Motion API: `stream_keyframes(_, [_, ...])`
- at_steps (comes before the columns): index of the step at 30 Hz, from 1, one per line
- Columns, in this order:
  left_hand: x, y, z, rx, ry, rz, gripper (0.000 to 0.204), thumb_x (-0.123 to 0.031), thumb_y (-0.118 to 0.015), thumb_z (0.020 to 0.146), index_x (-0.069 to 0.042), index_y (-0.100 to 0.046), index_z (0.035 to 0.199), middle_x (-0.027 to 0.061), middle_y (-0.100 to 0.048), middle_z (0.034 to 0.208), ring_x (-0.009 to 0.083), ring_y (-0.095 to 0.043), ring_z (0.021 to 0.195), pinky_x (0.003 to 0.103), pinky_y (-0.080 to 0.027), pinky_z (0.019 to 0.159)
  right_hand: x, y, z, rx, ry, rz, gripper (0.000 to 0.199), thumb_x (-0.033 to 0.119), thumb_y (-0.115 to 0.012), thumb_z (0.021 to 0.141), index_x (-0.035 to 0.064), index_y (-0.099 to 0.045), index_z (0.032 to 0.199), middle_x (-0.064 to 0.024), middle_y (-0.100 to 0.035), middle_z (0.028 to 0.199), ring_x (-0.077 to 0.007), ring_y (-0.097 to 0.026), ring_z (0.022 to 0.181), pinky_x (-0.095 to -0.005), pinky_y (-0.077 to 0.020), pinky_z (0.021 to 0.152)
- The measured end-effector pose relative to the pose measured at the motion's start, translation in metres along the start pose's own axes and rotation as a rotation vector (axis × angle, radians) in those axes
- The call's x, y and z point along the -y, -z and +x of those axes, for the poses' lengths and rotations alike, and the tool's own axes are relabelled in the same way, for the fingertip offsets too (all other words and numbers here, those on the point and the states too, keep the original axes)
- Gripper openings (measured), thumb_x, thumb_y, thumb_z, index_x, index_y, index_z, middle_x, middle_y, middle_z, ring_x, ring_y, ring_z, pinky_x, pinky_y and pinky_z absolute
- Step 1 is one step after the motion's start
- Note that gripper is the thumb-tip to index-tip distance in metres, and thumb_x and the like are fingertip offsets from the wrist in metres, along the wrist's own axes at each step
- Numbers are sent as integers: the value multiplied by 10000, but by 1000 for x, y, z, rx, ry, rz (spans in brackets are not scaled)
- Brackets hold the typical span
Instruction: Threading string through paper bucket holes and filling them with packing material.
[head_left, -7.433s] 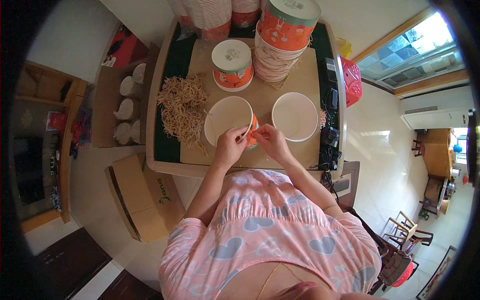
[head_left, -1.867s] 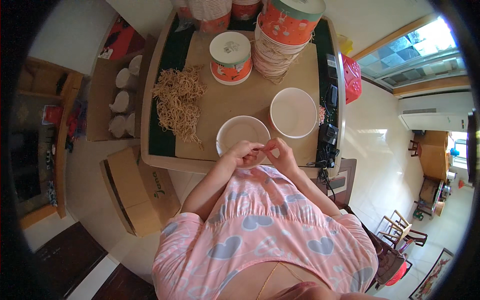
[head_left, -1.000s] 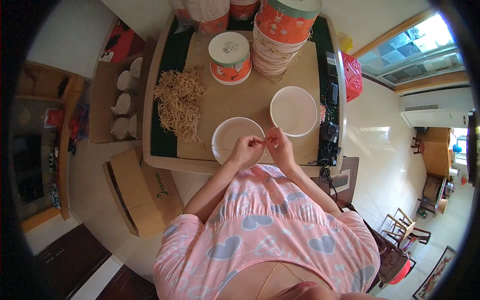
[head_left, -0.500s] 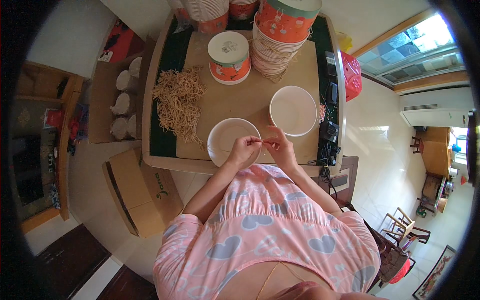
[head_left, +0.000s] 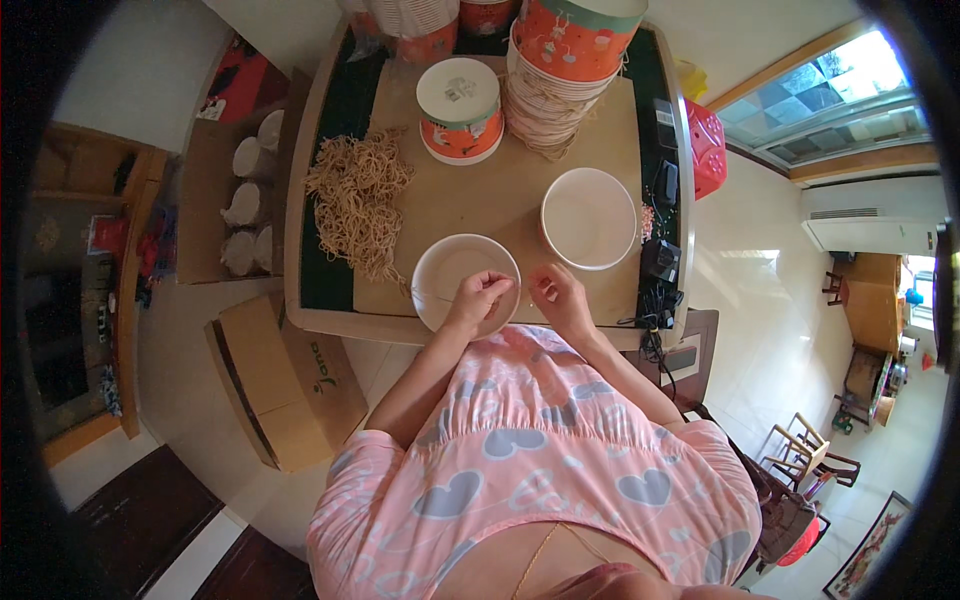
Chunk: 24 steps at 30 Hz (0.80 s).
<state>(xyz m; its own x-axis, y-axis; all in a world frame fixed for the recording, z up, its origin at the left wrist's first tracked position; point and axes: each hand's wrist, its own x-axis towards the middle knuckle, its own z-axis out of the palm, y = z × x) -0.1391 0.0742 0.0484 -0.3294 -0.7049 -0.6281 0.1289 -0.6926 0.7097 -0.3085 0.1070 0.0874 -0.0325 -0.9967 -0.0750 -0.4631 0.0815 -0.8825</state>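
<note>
At the near edge of the table my left hand [head_left: 483, 299] is over a white paper bucket [head_left: 438, 262], with thumb and forefinger pinched together. Whatever is between them is too small to make out. A thin line shows inside that bucket, left of the hand. My right hand [head_left: 560, 299] is a little apart from the left, its fingers curled in and pressed together; what they hold, if anything, cannot be told. Just beyond it stands a second white bucket [head_left: 588, 217], open end up. Tan cords [head_left: 358, 205] lie in a tangled heap at the left.
An upturned orange-and-green bucket [head_left: 460, 125] stands farther back. Beside it rises a stack of nested buckets [head_left: 560, 90] with cords around it. Black adapters and cables [head_left: 660, 262] line the right edge, near small pink beads [head_left: 647, 222]. A cardboard box [head_left: 290, 385] sits on the floor.
My hands were touching at the fingertips and have moved apart. The right hand's fingers have curled in. The buckets and cords lie as before.
</note>
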Motion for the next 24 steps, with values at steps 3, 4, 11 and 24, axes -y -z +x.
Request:
stream_keyframes(3, [-2, 4, -3, -4, 44, 47, 98, -153, -600, 839, -59, -614, 864, -66, -481, 610, 9, -369, 430, 157, -257, 369, 8, -1, -3, 61, 16, -30, 166, 58, -649, 764, 27, -562, 902, -83, -579, 831, -178, -578, 720, -281, -475, 624])
stream_keyframes(4, [-7, 3, -5, 24, 88, 56, 100, -158, -601, 839, -61, -614, 859, -65, -478, 608, 11, -369, 432, 157, -257, 371, 10, -1, -4, 78, 26, -40, 186, 80, -669, 757, 28, -559, 897, -83, -578, 828, -187, -577, 721, -293, -476, 630])
stream_keyframes(11, [-6, 8, -3, 134, 194, -96, 93, -160, -579, 854, -75, -604, 829, -59, -453, 584, 20, -355, 424, 163, -236, 366, 15, -7, -6, 96, 109, -167, 211, 162, -666, 743, 32, -560, 871, -135, -561, 829, -316, -553, 796, -392, -458, 696])
stream_keyframes(24, [-7, 11, 0, 221, 295, -252, 59, -123, -617, 836, -74, -597, 810, -82, -400, 534, 3, -283, 389, 164, -189, 338, 16, -4, -8, 68, 90, -96, 77, 58, -608, 749, 18, -590, 811, -141, -577, 775, -328, -568, 736, -397, -469, 651])
